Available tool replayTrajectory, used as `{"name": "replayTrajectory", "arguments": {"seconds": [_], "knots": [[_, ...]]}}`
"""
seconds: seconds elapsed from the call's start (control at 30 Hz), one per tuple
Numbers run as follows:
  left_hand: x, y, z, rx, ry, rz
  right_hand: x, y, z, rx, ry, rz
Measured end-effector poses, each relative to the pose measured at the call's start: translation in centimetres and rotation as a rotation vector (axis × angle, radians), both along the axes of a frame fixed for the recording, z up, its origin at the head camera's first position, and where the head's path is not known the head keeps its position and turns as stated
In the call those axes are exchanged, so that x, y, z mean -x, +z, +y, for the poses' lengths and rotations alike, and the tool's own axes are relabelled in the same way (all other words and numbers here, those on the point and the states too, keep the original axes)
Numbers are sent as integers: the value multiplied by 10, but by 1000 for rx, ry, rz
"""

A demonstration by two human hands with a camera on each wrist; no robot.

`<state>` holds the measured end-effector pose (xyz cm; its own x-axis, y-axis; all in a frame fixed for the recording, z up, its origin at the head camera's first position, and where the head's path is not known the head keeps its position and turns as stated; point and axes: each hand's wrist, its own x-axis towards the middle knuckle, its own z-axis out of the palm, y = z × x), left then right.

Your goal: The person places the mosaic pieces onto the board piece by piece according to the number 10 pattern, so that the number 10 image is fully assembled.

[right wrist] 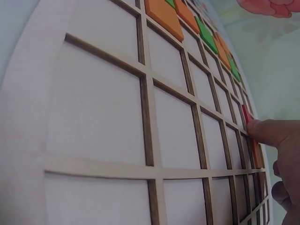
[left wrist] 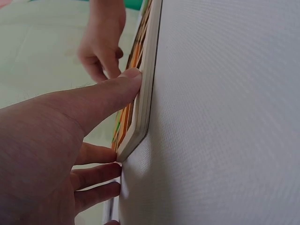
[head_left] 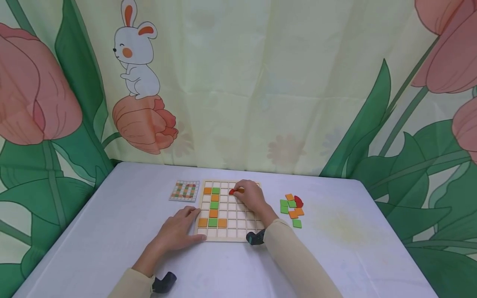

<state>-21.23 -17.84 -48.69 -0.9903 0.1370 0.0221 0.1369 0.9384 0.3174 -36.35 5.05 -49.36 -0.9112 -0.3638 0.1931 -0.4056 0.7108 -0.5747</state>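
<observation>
A pale wooden grid board (head_left: 231,232), divided by raised strips, is seen in the lower middle of the head frame; orange and green tiles (head_left: 214,205) are set in its left part, their long column run up the frame; the board's outline is nearly square, its left side leaned slightly rightward towards the top; a red piece (head_left: 232,192) near its top is touched by the right hand (head_left: 252,198), fingers curled, though whether it is pinched cannot be told; the lower left corner is touched by the left hand (head_left: 178,231), fingers extended, thumb on the near edge; a white cloth (head_left: 112,240) is spread below; a tulip-printed curtain (head_left: 223,82) is hung behind
</observation>
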Motion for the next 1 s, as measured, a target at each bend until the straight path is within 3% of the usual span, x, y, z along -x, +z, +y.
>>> {"name": "replayTrajectory", "arguments": {"seconds": [0.5, 1.0], "knots": [[0, -1, 0, 14, -4, 7, -3, 0, 12, 29, -9, 1], [0, 3, -1, 1, -18, 1, -21, 12, 39, 66, -91, -74]]}}
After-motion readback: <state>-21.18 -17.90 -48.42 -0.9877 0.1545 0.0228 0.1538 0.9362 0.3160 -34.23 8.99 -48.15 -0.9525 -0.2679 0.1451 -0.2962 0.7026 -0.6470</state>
